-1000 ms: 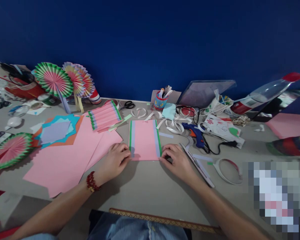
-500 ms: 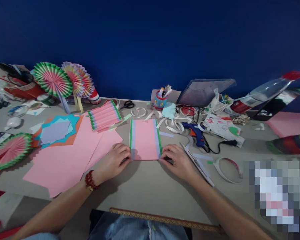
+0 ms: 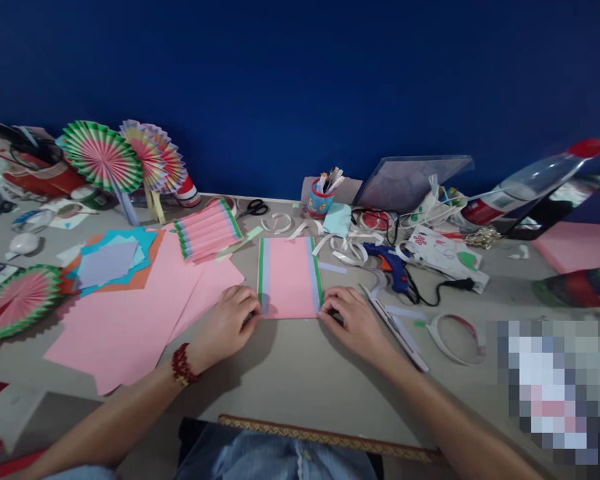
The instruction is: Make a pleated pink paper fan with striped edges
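Note:
A pink paper sheet (image 3: 289,280) with lilac and green strips along both sides lies flat on the grey table in front of me. My left hand (image 3: 236,316) pinches its near left corner, thumb and fingers together. At the near right corner, my right hand (image 3: 347,316) grips the paper the same way, fingers curled. Just beyond the left hand rests a pleated pink paper (image 3: 207,230) with green and lilac edges. Larger pink sheets (image 3: 130,320) spread out beside my left wrist, which wears a red bead bracelet.
Round folded fans (image 3: 103,155) stand at the back left. Black scissors (image 3: 255,207) and a pen cup (image 3: 321,199) are behind the sheet. To the right lie a blue glue gun (image 3: 393,270), a long slim cutter-like tool (image 3: 397,333) and a tape ring (image 3: 457,340).
Both hands stay at the sheet's near corners. The near edge looks slightly more folded up; otherwise only a slight shift of the camera shows.

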A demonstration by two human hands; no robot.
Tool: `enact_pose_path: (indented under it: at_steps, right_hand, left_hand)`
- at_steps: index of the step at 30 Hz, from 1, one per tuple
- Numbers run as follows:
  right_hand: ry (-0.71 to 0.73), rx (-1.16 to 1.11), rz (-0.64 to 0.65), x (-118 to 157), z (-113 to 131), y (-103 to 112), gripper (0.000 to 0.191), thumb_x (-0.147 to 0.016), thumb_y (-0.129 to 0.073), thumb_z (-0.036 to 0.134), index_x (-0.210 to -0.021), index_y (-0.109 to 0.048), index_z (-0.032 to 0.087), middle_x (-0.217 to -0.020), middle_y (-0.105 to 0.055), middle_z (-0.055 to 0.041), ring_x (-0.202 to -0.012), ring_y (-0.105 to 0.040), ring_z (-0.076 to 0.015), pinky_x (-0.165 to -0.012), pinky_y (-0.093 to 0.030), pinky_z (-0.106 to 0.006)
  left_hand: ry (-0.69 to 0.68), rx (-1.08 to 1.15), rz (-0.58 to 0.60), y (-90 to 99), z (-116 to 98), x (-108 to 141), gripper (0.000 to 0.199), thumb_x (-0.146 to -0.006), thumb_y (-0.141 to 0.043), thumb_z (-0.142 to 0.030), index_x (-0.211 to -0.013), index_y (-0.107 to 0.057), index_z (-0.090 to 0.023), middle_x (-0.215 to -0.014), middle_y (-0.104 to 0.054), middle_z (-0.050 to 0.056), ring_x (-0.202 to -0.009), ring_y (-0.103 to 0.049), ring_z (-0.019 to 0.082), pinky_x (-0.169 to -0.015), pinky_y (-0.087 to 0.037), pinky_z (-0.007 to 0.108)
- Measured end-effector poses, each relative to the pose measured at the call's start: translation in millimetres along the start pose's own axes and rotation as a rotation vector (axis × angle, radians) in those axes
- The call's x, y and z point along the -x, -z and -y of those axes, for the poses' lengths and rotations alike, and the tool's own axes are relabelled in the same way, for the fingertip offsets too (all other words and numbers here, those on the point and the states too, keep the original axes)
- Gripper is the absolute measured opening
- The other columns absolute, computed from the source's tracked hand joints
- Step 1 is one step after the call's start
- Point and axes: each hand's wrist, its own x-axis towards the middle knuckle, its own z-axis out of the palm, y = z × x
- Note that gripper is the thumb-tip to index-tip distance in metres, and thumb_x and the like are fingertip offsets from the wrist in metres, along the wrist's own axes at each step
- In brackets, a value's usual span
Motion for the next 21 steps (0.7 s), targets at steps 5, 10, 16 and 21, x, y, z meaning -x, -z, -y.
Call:
enact_pose_path:
  at_steps: [5, 10, 16, 21]
  right_hand:
    - [-0.009, -0.002, 0.006, -0.7, 2.0, 1.0, 0.009, -0.088, -0.059, 0.021, -0.080, -0.059, 0.022, -0.095, -0.062, -0.0069, -0.095, -0.057, -0.0247, -0.085, -0.044, -0.040]
    - [-0.010, 0.019, 0.004, -1.5, 3.2, 1.4, 0.008, -0.087, -0.058, 0.020, -0.080, -0.058, 0.022, -0.095, -0.062, -0.0068, -0.094, -0.057, -0.0247, -0.085, -0.043, -0.039]
    - [-0.018, 0.036, 0.009, -1.8, 4.0, 1.1, 0.010, -0.089, -0.056, 0.021, -0.079, -0.059, 0.021, -0.095, -0.062, -0.0067, -0.095, -0.056, -0.0237, -0.086, -0.042, -0.037]
    - [-0.028, 0.042, 0.004, -1.1, 5.0, 0.9, 0.009, -0.088, -0.057, 0.020, -0.080, -0.060, 0.021, -0.095, -0.062, -0.0066, -0.095, -0.056, -0.0235, -0.086, -0.042, -0.036]
  left_hand:
    - [0.003, -0.032, -0.018, -0.9, -2.7, 0.0, 0.011, -0.090, -0.050, -0.013, -0.086, -0.057, -0.021, -0.097, -0.058, 0.005, -0.096, -0.053, 0.024, -0.087, -0.046, 0.041]
    - [0.010, -0.053, -0.011, 1.3, -5.9, -1.2, 0.011, -0.089, -0.050, -0.012, -0.085, -0.056, -0.020, -0.097, -0.058, 0.006, -0.096, -0.053, 0.024, -0.087, -0.046, 0.042]
    - [0.018, -0.068, 0.009, 2.3, -7.3, -1.2, 0.011, -0.089, -0.050, -0.012, -0.086, -0.056, -0.019, -0.098, -0.057, 0.006, -0.098, -0.053, 0.025, -0.087, -0.046, 0.042]
    - [0.022, -0.092, 0.006, 3.3, -9.0, -2.0, 0.012, -0.089, -0.048, -0.012, -0.085, -0.057, -0.019, -0.099, -0.056, 0.007, -0.098, -0.053, 0.025, -0.087, -0.047, 0.042]
